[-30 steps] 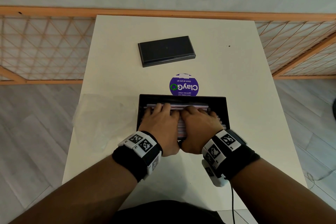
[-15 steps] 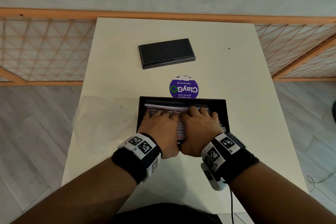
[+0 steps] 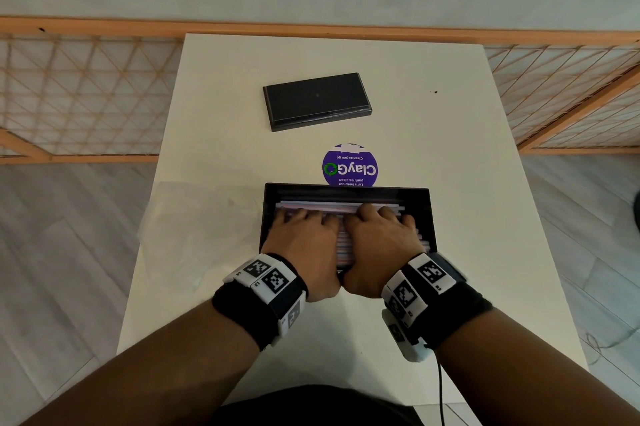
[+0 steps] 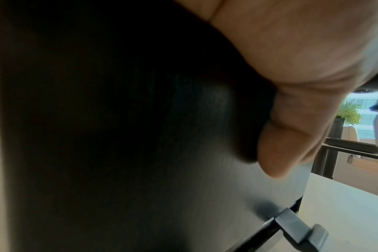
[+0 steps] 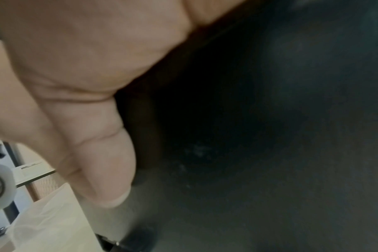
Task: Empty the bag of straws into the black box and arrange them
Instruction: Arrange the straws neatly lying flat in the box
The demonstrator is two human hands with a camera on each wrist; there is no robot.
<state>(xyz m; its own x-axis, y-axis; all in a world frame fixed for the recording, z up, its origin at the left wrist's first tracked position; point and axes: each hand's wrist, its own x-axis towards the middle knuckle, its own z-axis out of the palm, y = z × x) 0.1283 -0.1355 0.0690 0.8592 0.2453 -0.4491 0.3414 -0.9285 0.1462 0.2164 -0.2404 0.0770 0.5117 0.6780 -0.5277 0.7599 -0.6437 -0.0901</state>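
Note:
The open black box (image 3: 346, 191) lies near the table's front, filled with pale pink and white straws (image 3: 332, 207) lying crosswise. Both hands rest palm down on the straws, side by side. My left hand (image 3: 304, 235) covers the left half, its fingers spread flat. My right hand (image 3: 381, 231) covers the right half, fingertips reaching the far straws. In the left wrist view the thumb (image 4: 291, 139) lies against the box's dark front wall (image 4: 140, 153). The right wrist view shows the same, its thumb (image 5: 101, 162) against the box wall (image 5: 270, 136). The empty clear bag (image 3: 197, 225) lies flat left of the box.
The black lid (image 3: 317, 101) lies farther back on the white table (image 3: 467, 183). A round purple sticker (image 3: 349, 167) sits just behind the box. A wooden lattice railing (image 3: 79, 90) runs behind and beside the table.
Both hands slid a little outward over the straws; the right hand's fingers moved to the right and farther back. The box stayed in place.

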